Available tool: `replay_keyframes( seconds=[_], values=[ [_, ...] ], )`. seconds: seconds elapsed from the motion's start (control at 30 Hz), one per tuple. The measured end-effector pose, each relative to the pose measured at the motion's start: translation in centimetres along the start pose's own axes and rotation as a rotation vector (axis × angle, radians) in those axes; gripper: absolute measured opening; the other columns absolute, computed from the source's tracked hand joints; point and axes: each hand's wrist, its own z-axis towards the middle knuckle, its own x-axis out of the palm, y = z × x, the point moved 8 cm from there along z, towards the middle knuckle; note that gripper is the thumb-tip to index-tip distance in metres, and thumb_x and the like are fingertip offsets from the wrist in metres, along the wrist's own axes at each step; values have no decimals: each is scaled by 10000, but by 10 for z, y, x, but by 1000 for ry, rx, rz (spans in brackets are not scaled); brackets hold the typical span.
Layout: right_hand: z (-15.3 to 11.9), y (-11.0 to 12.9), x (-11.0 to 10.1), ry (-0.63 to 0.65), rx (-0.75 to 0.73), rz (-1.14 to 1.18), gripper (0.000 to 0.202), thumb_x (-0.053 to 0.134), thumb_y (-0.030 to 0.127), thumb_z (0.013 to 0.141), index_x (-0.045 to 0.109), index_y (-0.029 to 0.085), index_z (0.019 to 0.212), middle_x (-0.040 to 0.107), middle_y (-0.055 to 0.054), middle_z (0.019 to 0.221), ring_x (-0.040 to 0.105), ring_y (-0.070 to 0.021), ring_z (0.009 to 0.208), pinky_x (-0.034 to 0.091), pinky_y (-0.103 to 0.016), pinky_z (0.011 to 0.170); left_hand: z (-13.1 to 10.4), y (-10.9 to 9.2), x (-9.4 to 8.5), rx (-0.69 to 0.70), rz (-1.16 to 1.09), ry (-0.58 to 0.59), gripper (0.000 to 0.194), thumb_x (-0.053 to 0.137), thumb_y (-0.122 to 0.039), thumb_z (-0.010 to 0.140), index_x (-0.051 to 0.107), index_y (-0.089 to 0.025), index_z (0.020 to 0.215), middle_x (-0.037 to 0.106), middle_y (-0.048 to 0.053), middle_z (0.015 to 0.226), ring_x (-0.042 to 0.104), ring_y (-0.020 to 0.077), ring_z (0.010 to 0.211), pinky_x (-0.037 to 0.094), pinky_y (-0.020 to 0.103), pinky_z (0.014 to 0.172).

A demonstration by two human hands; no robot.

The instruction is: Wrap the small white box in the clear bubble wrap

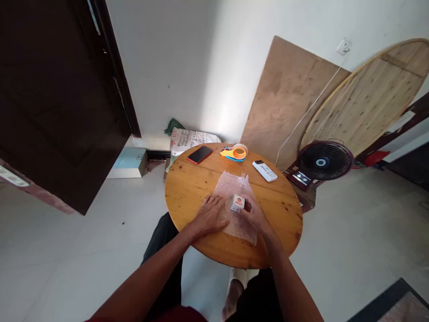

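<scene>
A small white box [237,202] is held between the thumb and fingers of the right hand [252,212], at the fingertip side of the grip. Beneath the grip, a sheet of bubble wrap [231,182] is spread, on which the box appears to be set. To the left of the grip, the wrap's edge is pressed by the left hand [210,216], laid flat with nothing grasped.

The box could be tipped or let slip, as it is held from one side only. The sheet could be dragged askew if the left palm were lifted or slid, since its right side is weighted only lightly.

Red print is carried on the box, too small to be read. Beyond the grip and to its right, dark markings are seen on a white handheld device [265,171], also illegible. Straight beyond, no lettering can be made out on the orange and blue tape dispenser [229,153]. Farther off to the left, past the red-edged phone [200,154], red and dark characters are printed on a white sack [194,138], not safely legible.
</scene>
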Motion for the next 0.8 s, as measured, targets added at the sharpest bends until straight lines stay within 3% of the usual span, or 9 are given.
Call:
replay_keyframes(
  seconds=[0.23,0.33,0.53,0.7,0.8],
  values=[
    [-3,0,-1,-8,8,-9,457,662,315,714,534,218,1142,601,-65,1150,570,-232,1039,437,-392,932,1,-1,-6,-3,-42,-9,717,622,-411,719,363,-194,1351,441,96,1383,324,269,1322,190,454,1128],
    [-5,-7,1,1,19,89,575,697,293,682,472,233,1207,561,-74,1227,544,-238,1113,405,-404,983,-3,-2,-16,-3,-50,-44,595,599,-389,759,444,-202,1301,464,84,1365,310,267,1327,232,443,1110],
    [-8,-9,0,16,30,250,658,708,302,672,435,234,1267,488,-92,1339,454,-247,1243,330,-435,1057,-24,-33,-31,160,85,26,283,614,-237,727,621,-233,1010,588,55,1127,417,251,1201,202,449,1105],
    [-8,-13,-2,-11,41,268,671,707,285,658,438,228,1270,471,-89,1359,425,-242,1269,301,-431,1079,-26,-46,-20,196,208,73,94,555,-192,758,611,-198,833,601,68,980,483,242,1081,184,487,1093],
    [-8,-15,-1,-16,40,250,670,708,279,650,445,222,1265,488,-93,1341,449,-242,1248,322,-426,1065,-23,-48,-6,224,285,96,117,490,-169,803,606,-185,799,619,62,876,548,219,941,203,489,1078]
  ],
)
